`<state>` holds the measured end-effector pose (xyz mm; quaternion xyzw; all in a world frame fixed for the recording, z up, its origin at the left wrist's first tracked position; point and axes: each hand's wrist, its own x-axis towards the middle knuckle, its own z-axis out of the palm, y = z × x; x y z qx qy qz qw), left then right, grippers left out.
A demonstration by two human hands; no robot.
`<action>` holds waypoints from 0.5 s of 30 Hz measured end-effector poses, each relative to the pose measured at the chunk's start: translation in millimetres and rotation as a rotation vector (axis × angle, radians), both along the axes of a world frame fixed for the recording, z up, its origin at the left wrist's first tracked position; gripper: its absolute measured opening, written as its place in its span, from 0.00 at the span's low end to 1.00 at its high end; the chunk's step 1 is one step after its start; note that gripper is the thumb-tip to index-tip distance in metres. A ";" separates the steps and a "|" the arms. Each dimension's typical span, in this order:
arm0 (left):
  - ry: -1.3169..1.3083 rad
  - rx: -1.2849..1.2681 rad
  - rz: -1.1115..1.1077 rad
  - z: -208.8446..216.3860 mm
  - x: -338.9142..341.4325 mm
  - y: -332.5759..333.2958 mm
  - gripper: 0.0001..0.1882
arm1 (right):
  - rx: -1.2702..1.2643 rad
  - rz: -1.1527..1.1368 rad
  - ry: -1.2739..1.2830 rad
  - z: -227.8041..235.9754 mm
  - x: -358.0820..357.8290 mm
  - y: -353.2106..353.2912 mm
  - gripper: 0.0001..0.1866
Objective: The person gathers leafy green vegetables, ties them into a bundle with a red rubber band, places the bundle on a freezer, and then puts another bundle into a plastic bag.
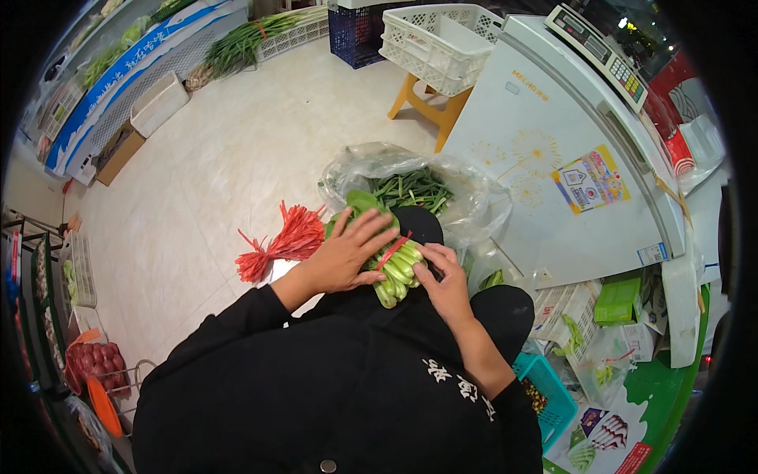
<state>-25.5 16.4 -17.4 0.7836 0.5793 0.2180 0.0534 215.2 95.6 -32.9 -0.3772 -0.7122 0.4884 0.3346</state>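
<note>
A bunch of leafy greens (pixel 401 263) with pale green stems lies on my lap, its stem ends toward me. A red tie (pixel 392 250) goes around the stems. My left hand (pixel 353 251) rests over the leafy part with its fingers stretched out and slightly blurred; its thumb reaches toward the stems. On the other side, my right hand (pixel 447 283) grips the stems' edge with bent fingers and thumb. Just beyond my knee, a clear plastic bag (pixel 482 192) holds more dark green leaves. To the left of my left hand lies a bundle of red ties (pixel 283 243).
A white fridge (pixel 545 142) stands at the right with a scale (pixel 604 55) on top. A white crate (pixel 438 47) sits on a yellow stool (pixel 430 110). Green onions (pixel 245 43) lie at the back. A teal basket (pixel 557 403) is near my right arm, and red-netted produce (pixel 96 365) at the left.
</note>
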 end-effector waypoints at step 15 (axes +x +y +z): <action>-1.797 -0.949 0.208 -39.5 34.8 -65.6 0.37 | -0.167 0.196 -0.021 19.4 -13.0 -15.9 0.31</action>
